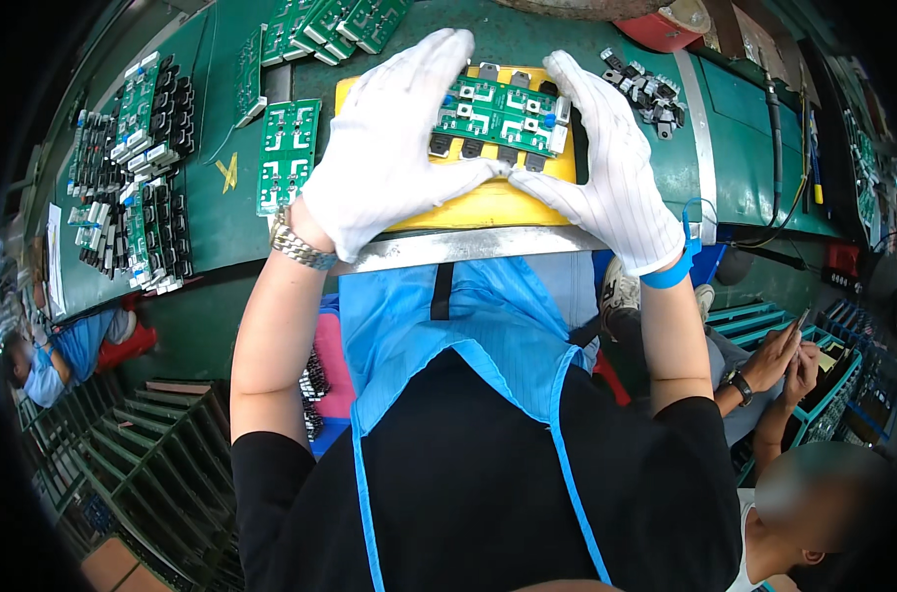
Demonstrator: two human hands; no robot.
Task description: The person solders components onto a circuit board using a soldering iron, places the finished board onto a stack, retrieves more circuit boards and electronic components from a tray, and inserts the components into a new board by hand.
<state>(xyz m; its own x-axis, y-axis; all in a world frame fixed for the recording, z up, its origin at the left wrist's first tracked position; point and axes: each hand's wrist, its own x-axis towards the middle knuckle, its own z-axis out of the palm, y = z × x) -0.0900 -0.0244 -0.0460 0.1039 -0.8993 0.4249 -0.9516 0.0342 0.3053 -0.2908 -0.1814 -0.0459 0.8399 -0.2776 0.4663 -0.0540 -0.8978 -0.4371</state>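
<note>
A green circuit board (498,111) lies on a yellow block-like fixture (468,213) in front of me. Black parts with metal tabs stick out along its near and far edges. My left hand (381,148), in a white glove, frames the board's left end with stretched fingers and the thumb apart. At the right end, my gloved right hand (614,163) is spread likewise. Both thumb tips meet at the near edge; whether they press on the parts is unclear. A bare green board (288,148) lies beside my left wrist.
Finished-looking boards with black parts stand in rows (138,178) at the left. More green boards (330,25) are stacked at the back. Loose black components (648,91) lie right of the fixture, near a red container (666,25). A co-worker's hands (786,367) show at lower right.
</note>
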